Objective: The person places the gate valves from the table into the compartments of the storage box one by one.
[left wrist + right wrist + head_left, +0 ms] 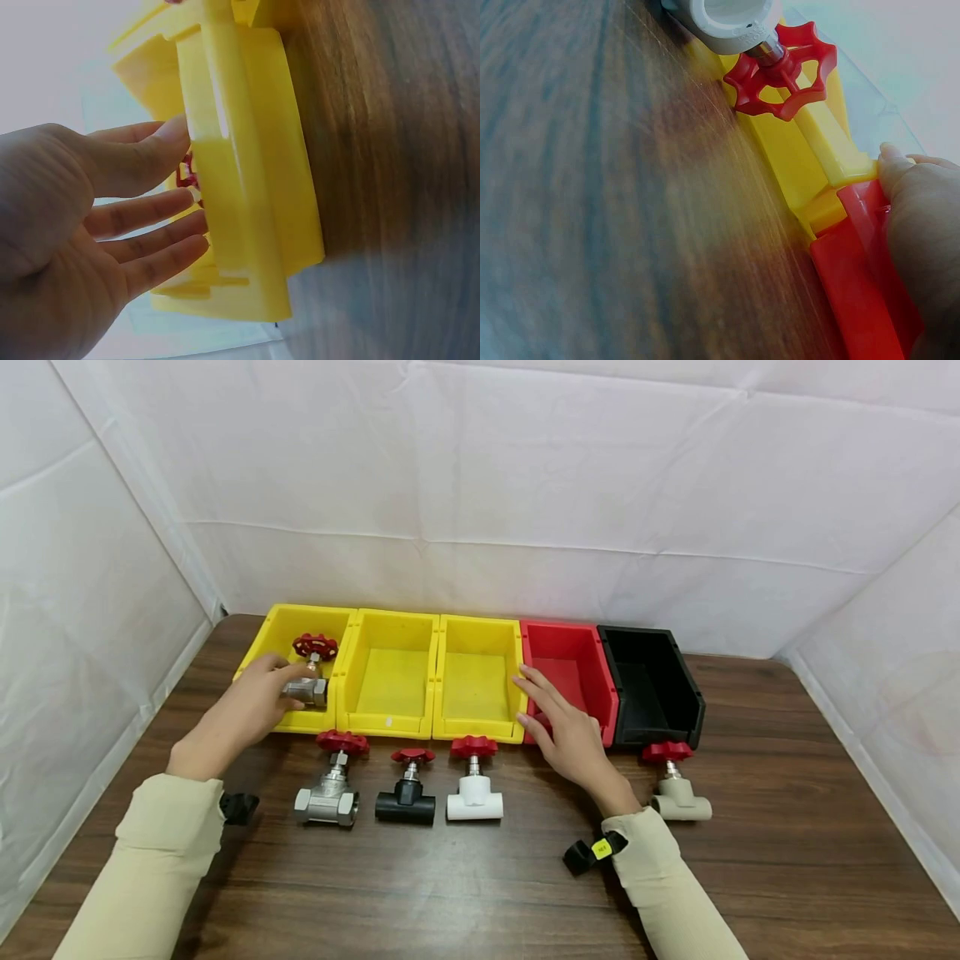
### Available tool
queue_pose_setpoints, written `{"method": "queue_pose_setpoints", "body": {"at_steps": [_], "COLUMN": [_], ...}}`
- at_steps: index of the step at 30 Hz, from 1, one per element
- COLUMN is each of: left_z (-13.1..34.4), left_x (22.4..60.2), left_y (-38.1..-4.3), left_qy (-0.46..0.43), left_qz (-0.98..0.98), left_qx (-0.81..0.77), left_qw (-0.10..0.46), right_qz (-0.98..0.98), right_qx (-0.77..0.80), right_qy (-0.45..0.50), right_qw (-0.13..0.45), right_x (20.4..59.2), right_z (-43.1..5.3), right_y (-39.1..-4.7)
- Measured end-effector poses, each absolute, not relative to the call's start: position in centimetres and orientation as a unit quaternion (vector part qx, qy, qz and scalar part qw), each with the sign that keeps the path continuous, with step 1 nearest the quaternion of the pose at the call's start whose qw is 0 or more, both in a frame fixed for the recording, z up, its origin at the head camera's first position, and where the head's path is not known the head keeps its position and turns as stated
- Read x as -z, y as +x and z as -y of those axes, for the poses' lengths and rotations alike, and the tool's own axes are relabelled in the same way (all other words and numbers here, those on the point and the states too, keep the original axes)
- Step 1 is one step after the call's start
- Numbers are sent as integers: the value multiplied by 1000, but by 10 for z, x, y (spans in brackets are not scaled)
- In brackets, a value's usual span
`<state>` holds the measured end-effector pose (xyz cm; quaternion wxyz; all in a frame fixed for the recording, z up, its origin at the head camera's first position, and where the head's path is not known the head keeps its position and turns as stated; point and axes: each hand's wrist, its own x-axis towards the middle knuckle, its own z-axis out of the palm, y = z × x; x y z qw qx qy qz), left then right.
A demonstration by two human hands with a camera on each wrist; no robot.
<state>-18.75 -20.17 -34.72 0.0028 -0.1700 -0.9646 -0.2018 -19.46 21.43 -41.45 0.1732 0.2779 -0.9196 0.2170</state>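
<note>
My left hand [258, 697] reaches into the leftmost yellow bin [281, 620]. Its thumb and fingers grip the left end of a silver metal valve [317, 692] with a red handwheel. From the left wrist, the front wall hides most of that valve; part of its handwheel [185, 171] shows between thumb and fingers. My right hand [566, 731] rests over the border between the third yellow bin [480, 727] and the red bin [609, 710], fingers extended. In the right wrist view its thumb [892, 169] touches the yellow rim.
In front of the bins lie a second metal valve [328, 803], a black valve [406, 806], a white valve [475, 802] and a beige valve [681, 802], all with red handwheels. Another yellow bin [390, 724] and a black bin [697, 710] complete the row before a white cloth wall [480, 468].
</note>
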Motion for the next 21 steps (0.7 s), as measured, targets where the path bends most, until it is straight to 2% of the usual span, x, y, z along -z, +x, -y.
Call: {"method": "queue_pose_setpoints", "body": {"at_steps": [16,21], "left_z": [203,202], "left_x": [345,348], "left_y": [-149,-139], "left_qy": [-219,-238], "left_qz": [947,939], "left_qx": [206,216], "left_qw": [109,119], "right_qz": [921,922], "right_qx": [-216,-214], "right_qy": [275,273], "right_qw": [172,174], "right_x": [414,414], "right_z": [-214,-213], "right_y": [-194,-194]}}
